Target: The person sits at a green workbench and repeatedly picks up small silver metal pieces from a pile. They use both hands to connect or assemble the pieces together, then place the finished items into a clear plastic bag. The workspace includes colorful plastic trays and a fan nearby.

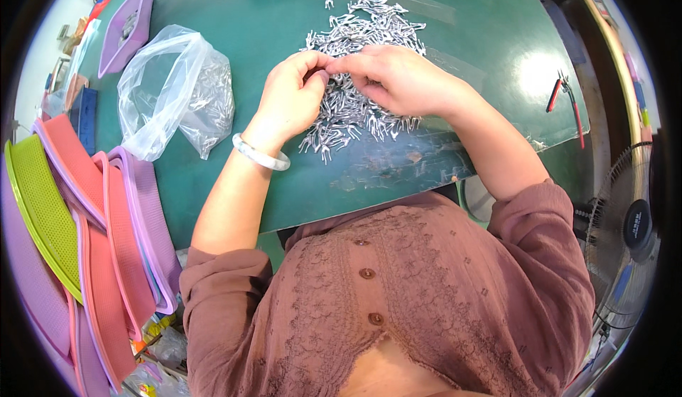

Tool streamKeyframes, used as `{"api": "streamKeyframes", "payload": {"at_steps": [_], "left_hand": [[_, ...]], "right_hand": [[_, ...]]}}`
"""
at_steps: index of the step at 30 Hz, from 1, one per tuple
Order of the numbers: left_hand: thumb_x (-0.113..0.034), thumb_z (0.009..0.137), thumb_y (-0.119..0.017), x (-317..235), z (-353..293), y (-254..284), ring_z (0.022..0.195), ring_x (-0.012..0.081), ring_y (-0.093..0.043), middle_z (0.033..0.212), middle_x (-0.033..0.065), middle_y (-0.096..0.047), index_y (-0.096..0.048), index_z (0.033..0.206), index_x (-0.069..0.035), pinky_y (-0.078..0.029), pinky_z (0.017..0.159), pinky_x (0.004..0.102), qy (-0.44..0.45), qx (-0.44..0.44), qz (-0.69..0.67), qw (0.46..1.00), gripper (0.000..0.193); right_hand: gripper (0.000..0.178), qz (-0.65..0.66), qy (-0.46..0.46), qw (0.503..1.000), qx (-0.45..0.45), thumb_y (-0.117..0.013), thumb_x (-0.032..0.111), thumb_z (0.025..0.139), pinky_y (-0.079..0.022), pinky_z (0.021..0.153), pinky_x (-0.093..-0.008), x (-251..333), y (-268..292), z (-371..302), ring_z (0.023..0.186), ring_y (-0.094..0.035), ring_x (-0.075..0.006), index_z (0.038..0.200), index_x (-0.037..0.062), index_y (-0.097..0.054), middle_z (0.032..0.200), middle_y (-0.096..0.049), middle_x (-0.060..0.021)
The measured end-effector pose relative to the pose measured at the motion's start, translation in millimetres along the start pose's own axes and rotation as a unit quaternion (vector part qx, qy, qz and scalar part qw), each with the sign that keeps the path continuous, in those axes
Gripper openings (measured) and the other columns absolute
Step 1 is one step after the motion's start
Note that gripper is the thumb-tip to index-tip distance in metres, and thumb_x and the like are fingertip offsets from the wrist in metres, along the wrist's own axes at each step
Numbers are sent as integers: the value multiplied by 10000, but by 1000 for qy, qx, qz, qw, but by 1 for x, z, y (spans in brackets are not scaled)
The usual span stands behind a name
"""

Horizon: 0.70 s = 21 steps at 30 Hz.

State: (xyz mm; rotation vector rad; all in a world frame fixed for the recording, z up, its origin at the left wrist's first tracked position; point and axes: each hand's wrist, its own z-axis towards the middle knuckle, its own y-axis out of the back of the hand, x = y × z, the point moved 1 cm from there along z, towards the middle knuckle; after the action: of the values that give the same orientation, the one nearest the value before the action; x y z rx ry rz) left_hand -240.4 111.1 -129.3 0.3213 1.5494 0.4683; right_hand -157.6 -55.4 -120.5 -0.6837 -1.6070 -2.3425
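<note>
A heap of small silvery metal parts with prongs (346,116) lies spread on the green tabletop (263,13). Over the heap's left side, my left hand (293,91) is closed, thumb and forefinger pinched together. My right hand (394,77) reaches across from the right, and its fingertips meet those of my left hand. What sits between the fingertips is hidden, probably too small to make out. A pale bangle (261,154) circles my left wrist. Left of my left hand stands a clear plastic bag (160,88) holding more of the metal parts.
Red-handled pliers (575,109) rest near the table's right edge. A purple tray (126,31) with some parts stands at the far left. Stacked plastic baskets (92,255) in purple, pink and green crowd the left side. A fan (618,234) stands at the right.
</note>
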Motion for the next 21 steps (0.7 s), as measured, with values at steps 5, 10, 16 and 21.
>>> {"api": "streamKeyframes", "payload": {"at_steps": [5, 10, 16, 21], "left_hand": [[-33, 857, -495, 2, -11, -3, 738, 51, -494, 831, -3, -578, -582, 986, 7, -410, 674, 194, 26, -20, -115, 993, 160], [-136, 899, -482, 6, -14, -1, 714, 89, -554, 838, 41, -614, -590, 972, -1, -454, 649, 211, 93, 61, -343, 933, 188], [-189, 906, -472, 1, -17, 9, 683, 117, -580, 804, 62, -621, -590, 919, -14, -467, 598, 224, 131, 116, -484, 858, 212], [-162, 883, -518, 5, -15, 9, 631, 97, -549, 737, 28, -595, -567, 850, -47, -446, 567, 214, 142, 65, -516, 842, 130]], "right_hand": [[419, 238, -70, 969, -22, -527, -40, 749, -431, 660, -244, -2, 3, 4, 700, -511, -105, 1159, 49, -516, 745, -534, -4], [370, 499, -159, 849, -75, -540, -20, 790, -434, 647, -205, 9, 7, 17, 740, -505, -52, 1156, -1, -489, 805, -523, 19], [376, 514, -125, 842, -110, -549, -29, 787, -439, 694, -200, 16, 1, 29, 773, -521, -58, 1155, -2, -480, 846, -536, -1], [370, 506, -123, 844, -130, -540, -21, 799, -435, 704, -200, 13, -8, 29, 773, -521, -61, 1163, 10, -480, 871, -553, -14]]}}
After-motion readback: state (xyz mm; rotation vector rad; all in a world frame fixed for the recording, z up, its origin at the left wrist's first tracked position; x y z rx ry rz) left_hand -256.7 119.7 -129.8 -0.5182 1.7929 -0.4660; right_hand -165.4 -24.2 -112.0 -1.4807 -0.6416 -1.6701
